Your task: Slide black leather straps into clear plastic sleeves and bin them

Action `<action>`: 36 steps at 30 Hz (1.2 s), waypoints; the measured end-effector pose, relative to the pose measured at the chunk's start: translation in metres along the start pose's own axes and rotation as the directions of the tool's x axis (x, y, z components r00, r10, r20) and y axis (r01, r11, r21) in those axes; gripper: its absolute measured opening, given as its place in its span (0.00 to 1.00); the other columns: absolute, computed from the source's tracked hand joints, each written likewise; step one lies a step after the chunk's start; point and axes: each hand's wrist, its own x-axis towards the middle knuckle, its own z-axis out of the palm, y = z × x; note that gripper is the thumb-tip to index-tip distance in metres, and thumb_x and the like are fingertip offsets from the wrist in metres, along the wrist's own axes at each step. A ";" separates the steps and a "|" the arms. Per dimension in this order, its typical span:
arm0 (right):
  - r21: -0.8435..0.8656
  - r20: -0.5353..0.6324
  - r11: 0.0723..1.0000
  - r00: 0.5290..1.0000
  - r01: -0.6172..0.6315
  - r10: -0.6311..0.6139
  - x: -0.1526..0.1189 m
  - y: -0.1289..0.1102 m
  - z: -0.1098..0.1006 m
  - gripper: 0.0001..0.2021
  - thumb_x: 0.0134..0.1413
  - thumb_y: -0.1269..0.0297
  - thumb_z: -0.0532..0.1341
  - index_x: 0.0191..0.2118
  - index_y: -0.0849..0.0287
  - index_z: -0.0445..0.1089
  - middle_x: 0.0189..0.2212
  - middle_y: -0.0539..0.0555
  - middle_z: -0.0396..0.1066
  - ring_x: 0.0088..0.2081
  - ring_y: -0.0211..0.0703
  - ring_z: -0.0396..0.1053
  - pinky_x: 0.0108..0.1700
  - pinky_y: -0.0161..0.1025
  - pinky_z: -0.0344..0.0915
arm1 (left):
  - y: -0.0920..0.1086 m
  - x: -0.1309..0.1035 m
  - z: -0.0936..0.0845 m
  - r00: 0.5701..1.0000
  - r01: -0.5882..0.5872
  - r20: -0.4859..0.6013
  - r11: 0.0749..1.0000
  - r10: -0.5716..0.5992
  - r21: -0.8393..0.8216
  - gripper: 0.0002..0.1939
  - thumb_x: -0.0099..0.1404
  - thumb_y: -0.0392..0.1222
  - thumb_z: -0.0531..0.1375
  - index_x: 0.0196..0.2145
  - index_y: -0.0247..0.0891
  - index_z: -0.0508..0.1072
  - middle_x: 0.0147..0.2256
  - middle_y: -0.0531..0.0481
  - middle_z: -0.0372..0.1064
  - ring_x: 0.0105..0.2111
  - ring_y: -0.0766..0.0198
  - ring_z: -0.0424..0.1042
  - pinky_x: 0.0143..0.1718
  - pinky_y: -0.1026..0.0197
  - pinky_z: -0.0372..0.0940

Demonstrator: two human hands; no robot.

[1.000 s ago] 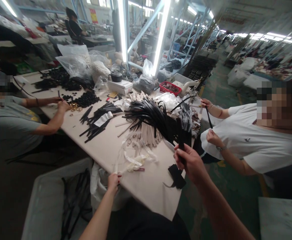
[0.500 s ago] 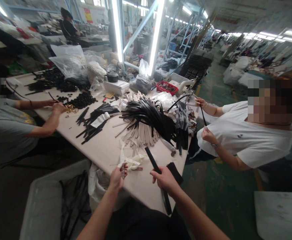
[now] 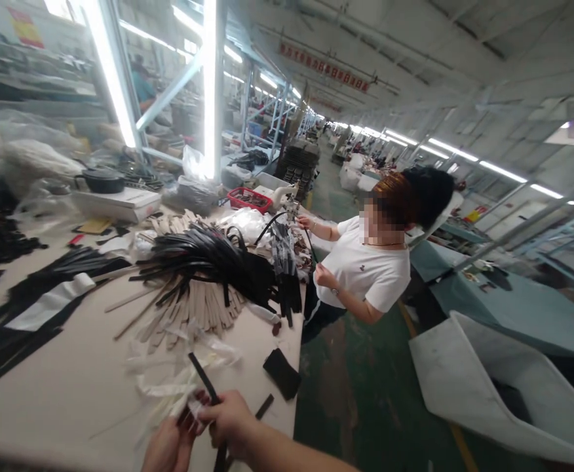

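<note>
My right hand (image 3: 232, 419) is closed round a narrow black strap (image 3: 202, 377), which slants up and left out of the fist. The strap's lower end shows below the hand. Close beside it, my left hand (image 3: 166, 440) has curled fingers with a small whitish bit at their tips; what they grip is too blurred to name. Crumpled, pale see-through plastic strips (image 3: 162, 387) lie on the table just beyond the left fingers. Another short black strip (image 3: 265, 406) sticks out past my right wrist. A small stack of black pieces (image 3: 282, 373) rests near the table's right edge.
On the pale table (image 3: 71, 393) lie a heap of black straps (image 3: 203, 255), beige strips (image 3: 208, 301) and a red basket (image 3: 249, 198). A co-worker in a white shirt (image 3: 365, 269) stands across the right edge, holding a dark strip. A white bin (image 3: 444, 373) stands right.
The view has swung right, and the co-worker at the left is out of sight. My hands, apart before, are now together, with the black strap still in my right hand.
</note>
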 end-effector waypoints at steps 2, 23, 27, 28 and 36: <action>0.209 0.154 0.967 0.981 -0.148 0.117 -0.002 -0.005 -0.011 0.01 0.43 0.72 0.61 0.26 0.61 0.67 0.18 0.47 0.64 0.12 0.28 0.45 0.16 0.29 0.43 | 0.001 0.001 -0.005 0.999 -0.033 0.012 0.999 0.033 0.009 0.09 0.46 0.39 0.63 0.29 0.40 0.79 0.32 0.46 0.79 0.34 0.50 0.78 0.29 0.55 0.74; -0.570 -0.002 0.639 0.777 0.516 -0.630 -0.059 -0.024 -0.023 0.19 0.51 0.54 0.68 0.46 0.59 0.72 0.38 0.55 0.76 0.39 0.46 0.73 0.44 0.40 0.67 | 0.020 -0.037 0.027 0.905 -0.425 0.146 0.828 0.400 0.364 0.15 0.52 0.46 0.70 0.34 0.34 0.76 0.30 0.44 0.78 0.30 0.58 0.76 0.33 0.61 0.69; -0.699 0.084 0.454 0.694 0.553 -0.715 -0.067 -0.022 -0.013 0.13 0.52 0.61 0.67 0.44 0.58 0.73 0.39 0.56 0.75 0.43 0.49 0.72 0.48 0.42 0.66 | 0.019 -0.043 0.029 0.900 -0.430 0.108 0.819 0.423 0.381 0.12 0.50 0.42 0.68 0.31 0.34 0.76 0.27 0.47 0.76 0.27 0.59 0.74 0.28 0.62 0.67; -0.728 0.088 0.420 0.683 0.541 -0.725 -0.068 -0.021 -0.012 0.12 0.54 0.63 0.65 0.44 0.58 0.73 0.39 0.57 0.75 0.43 0.50 0.72 0.49 0.43 0.66 | 0.018 -0.044 0.029 0.898 -0.430 0.095 0.815 0.429 0.388 0.11 0.49 0.41 0.67 0.30 0.34 0.75 0.27 0.48 0.75 0.27 0.60 0.73 0.28 0.63 0.67; -0.777 0.047 0.428 0.721 0.461 -0.691 -0.069 -0.013 -0.017 0.11 0.52 0.73 0.58 0.37 0.59 0.77 0.34 0.58 0.78 0.38 0.50 0.74 0.44 0.41 0.65 | 0.023 -0.046 0.021 0.890 -0.449 0.129 0.785 0.438 0.428 0.12 0.54 0.45 0.68 0.31 0.34 0.75 0.26 0.48 0.74 0.27 0.59 0.74 0.31 0.60 0.69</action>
